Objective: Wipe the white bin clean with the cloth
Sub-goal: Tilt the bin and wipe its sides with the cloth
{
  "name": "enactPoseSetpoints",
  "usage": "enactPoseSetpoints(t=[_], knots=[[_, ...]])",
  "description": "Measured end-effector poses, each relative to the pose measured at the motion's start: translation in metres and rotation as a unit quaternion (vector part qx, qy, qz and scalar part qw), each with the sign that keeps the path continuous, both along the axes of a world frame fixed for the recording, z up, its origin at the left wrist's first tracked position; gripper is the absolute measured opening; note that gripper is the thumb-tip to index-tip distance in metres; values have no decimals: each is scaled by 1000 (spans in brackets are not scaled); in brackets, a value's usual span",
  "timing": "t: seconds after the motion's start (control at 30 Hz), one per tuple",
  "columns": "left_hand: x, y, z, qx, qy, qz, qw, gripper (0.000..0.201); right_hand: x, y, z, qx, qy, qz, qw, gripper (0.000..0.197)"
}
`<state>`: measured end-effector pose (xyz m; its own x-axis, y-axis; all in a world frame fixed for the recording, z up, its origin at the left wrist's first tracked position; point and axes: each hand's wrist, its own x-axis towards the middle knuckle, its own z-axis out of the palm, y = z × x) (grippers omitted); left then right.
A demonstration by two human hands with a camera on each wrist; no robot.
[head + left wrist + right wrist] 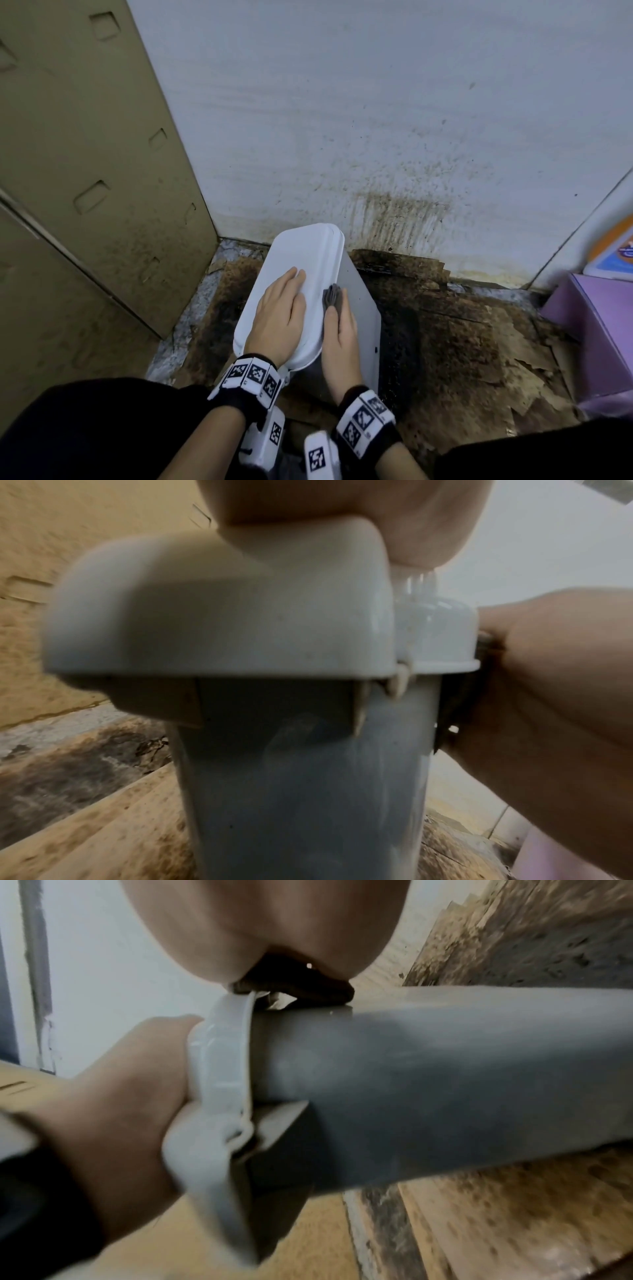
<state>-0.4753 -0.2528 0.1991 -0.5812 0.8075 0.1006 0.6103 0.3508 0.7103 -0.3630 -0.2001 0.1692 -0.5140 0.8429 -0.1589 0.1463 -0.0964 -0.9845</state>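
Observation:
The white bin [359, 308] stands in the corner on the floor, its lid [308, 250] closed. My left hand [284, 305] lies flat on the near half of the lid, fingers straight. My right hand [339, 329] holds a bunched grey cloth [332, 296] against the bin's right side, just under the lid's rim. In the left wrist view the bin [291, 791] fills the frame, with the right hand [548, 683] pressed against its side. In the right wrist view the dark cloth [298, 985] sits under my palm on the bin's body [445, 1069], and the left hand [120, 1096] rests on the lid.
A khaki metal cabinet [102, 171] rises close on the left. Behind the bin is a white wall [376, 120] with brown stains low down. Dirty, torn cardboard [462, 342] covers the floor. A purple box [596, 325] and an orange-blue package [613, 253] sit at the right.

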Motion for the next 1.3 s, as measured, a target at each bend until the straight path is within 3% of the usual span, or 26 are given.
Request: enactPoseSetpoints(t=[0.5,0.63,0.83,0.97,1.07,1.17,1.3], knots=[[-11,-8,-8,13,-19,3,1000,54,22,0,-69,122,-44,31,991,55],[-13,-11,-9,15,-31,1,999,54,35,22,-107,101,-82,8,991,53],[-13,-9,-12,27,-32,-2,999,47,52,50,-148,-4,-169,-32,985,56],[-12,-7,-13,29,-31,-3,999,47,39,53,-135,-45,-182,-58,981,55],[-12,-6,-11,22,-29,-4,999,49,26,48,-113,-77,-143,-79,984,53],[-14,-6,-13,22,-28,-2,999,49,8,34,-85,-39,-73,-63,995,50],[-17,-7,-15,21,-27,2,999,49,-7,25,-50,42,-29,18,999,51]])
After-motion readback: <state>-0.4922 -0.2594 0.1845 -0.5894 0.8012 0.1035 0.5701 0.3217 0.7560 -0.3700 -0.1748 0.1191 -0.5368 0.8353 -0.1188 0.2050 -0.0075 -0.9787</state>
